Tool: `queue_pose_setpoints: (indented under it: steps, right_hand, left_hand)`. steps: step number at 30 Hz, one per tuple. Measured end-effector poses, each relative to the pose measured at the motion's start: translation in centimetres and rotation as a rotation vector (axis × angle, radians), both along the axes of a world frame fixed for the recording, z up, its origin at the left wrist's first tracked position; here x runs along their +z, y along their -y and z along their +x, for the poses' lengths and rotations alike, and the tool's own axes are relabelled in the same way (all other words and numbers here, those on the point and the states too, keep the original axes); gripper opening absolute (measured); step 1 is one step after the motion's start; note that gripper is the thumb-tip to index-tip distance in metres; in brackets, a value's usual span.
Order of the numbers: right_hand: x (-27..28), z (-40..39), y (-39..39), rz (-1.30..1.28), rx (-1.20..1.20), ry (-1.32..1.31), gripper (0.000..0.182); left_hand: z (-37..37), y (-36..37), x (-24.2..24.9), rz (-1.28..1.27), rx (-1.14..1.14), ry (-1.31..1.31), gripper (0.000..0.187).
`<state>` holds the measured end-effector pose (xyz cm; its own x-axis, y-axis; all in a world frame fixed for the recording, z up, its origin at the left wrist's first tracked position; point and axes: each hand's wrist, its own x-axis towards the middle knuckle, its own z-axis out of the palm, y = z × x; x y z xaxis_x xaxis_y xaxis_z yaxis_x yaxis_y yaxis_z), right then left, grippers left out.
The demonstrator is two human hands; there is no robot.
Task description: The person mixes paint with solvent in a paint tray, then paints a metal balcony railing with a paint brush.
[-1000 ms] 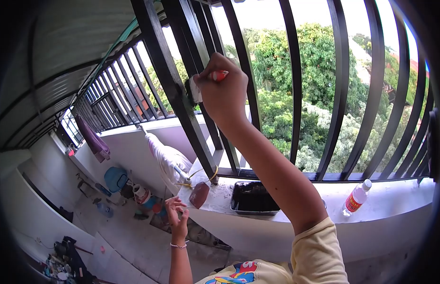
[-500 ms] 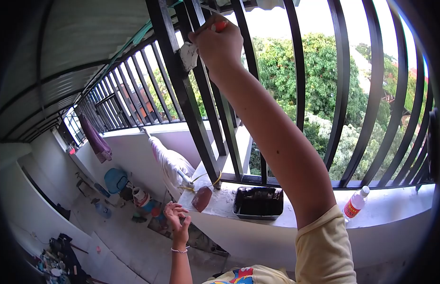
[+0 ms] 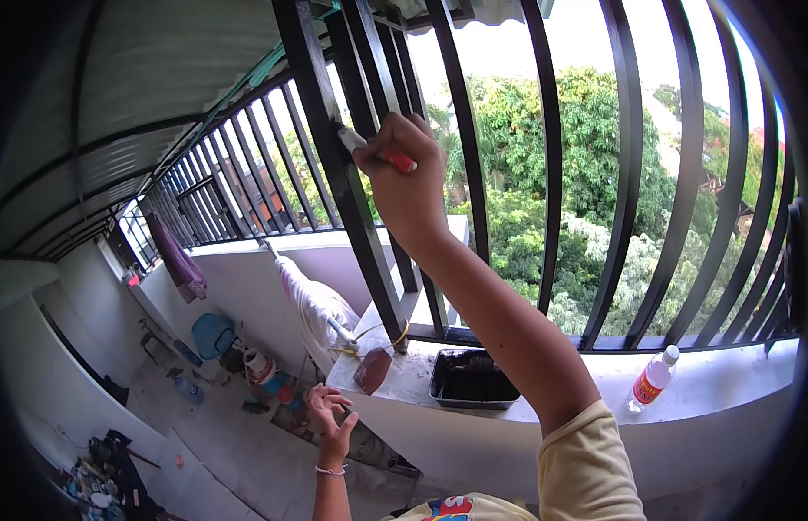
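My right hand (image 3: pixel 407 178) is raised and wrapped round a paintbrush (image 3: pixel 352 139) with a red handle end and a pale ferrule. The dark bristles meet the side of a thick black metal post (image 3: pixel 355 204) in the railing. Lower down, my left hand (image 3: pixel 333 421) hangs in the air with fingers loosely spread and slightly curled, holding nothing. On the white ledge (image 3: pixel 586 382) sits a black rectangular tray (image 3: pixel 451 400) of black paint, partly hidden by my right forearm. Beside it rests a reddish-brown block (image 3: pixel 372 372).
A clear bottle with a red label (image 3: pixel 650 379) stands at the ledge's right. Yellow wire loops round the post's foot. White cloth (image 3: pixel 313 295) hangs on a pole left of the ledge. Below are a blue basin (image 3: pixel 214 334) and several buckets and items on the floor.
My right hand has come down along the post with the paintbrush, and the brush now points up and left. My left hand has barely moved, a little lower.
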<state>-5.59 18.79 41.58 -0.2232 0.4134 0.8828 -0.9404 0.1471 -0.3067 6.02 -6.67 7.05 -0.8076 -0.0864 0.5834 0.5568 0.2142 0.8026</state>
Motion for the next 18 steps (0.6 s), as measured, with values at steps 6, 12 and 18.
queue_pose_setpoints:
  steps: [6,12,18]
  right_hand:
    - [0.0,-0.6,-0.3,-0.059,0.119,0.181,0.025]
    - [5.4,-1.5,-0.2,-0.187,0.313,0.221,0.016]
    - [11.8,-1.0,0.1,-0.175,0.297,0.097,0.020]
  left_hand:
    - [-0.1,0.3,-1.4,-0.056,-0.020,0.025,0.086]
    - [-0.2,0.0,-1.7,-0.108,-0.012,0.034,0.087]
    - [0.0,0.3,-2.8,-0.078,0.005,-0.032,0.097]
